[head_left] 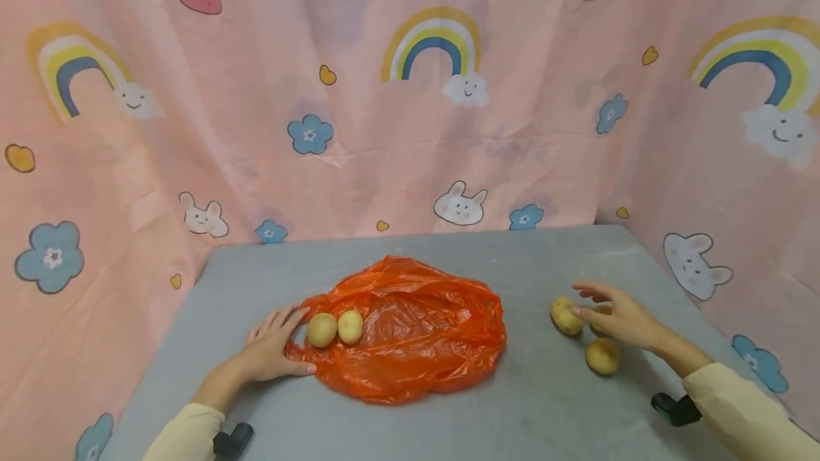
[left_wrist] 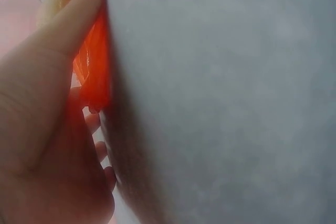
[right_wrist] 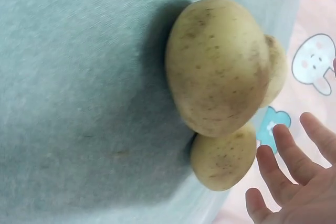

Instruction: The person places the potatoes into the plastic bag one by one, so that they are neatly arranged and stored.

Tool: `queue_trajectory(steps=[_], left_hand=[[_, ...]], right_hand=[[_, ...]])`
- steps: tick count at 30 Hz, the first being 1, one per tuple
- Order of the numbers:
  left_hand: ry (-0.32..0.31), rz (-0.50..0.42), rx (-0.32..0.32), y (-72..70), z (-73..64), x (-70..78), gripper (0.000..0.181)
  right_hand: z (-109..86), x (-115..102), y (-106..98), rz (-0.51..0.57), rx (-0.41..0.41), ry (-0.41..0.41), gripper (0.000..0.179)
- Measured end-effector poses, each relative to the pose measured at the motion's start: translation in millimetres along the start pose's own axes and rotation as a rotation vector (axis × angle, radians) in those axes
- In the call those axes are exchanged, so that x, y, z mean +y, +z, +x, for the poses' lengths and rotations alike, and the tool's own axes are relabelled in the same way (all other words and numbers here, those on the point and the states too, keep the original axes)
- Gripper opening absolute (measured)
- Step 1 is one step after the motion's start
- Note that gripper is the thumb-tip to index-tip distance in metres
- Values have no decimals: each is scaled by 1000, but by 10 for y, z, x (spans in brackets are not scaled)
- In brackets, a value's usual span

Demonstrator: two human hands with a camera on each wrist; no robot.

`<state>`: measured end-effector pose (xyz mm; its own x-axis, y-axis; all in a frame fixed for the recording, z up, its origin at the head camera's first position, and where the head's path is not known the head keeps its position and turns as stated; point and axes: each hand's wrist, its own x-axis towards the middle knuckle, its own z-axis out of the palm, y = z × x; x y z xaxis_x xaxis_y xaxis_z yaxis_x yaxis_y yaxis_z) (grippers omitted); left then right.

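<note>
An orange plastic bag (head_left: 416,333) lies flat on the grey table, crinkled and thin. Two potatoes rest on its left part: a browner potato (head_left: 322,331) and a paler potato (head_left: 350,326). My left hand (head_left: 275,347) touches the bag's left edge, thumb and fingers spread around it. On the right, my right hand (head_left: 618,317) hovers with fingers extended over a group of three potatoes: a left potato (head_left: 566,316), a front potato (head_left: 603,356) and one partly hidden behind the hand (head_left: 601,319). In the right wrist view the large potato (right_wrist: 218,66) stands apart from the fingers.
The grey table (head_left: 512,404) runs back to a pink curtain (head_left: 359,183) printed with rainbows, rabbits and flowers. Curtain walls also stand on both sides. A dark wrist device (head_left: 675,410) sits under the right forearm, another (head_left: 233,441) by the left.
</note>
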<state>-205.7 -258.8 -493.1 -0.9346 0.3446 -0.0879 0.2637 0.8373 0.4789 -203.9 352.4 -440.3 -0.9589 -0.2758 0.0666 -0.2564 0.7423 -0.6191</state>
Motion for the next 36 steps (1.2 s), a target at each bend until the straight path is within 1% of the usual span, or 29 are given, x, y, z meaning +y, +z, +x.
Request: queue_trajectory(steps=[5, 11, 13, 20, 23, 25, 32, 36], left_hand=[[-11, 4, -5, 1, 20, -11, 114], [-5, 10, 20, 55, 42, -58, 111], [-3, 6, 25, 55, 38, -53, 111], [-9, -14, 12, 27, 18, -21, 115], [-6, -2, 16, 36, 23, -22, 114], [-11, 1, 19, 48, 28, -29, 112], [-8, -1, 30, 75, 44, -61, 111], [-4, -5, 25, 49, 25, -25, 111]], right_hand=[[-10, 17, -14, -14, -8, -12, 54], [-9, 79, -20, -60, -27, -3, 57], [-5, 96, -20, -69, -32, -7, 58], [3, 153, -7, -77, -41, -27, 63], [9, 177, 2, -83, -46, -31, 64], [13, 194, 7, -98, -47, -36, 64], [18, 224, 29, -145, -46, -91, 58], [27, 223, 35, -140, -70, -81, 56]])
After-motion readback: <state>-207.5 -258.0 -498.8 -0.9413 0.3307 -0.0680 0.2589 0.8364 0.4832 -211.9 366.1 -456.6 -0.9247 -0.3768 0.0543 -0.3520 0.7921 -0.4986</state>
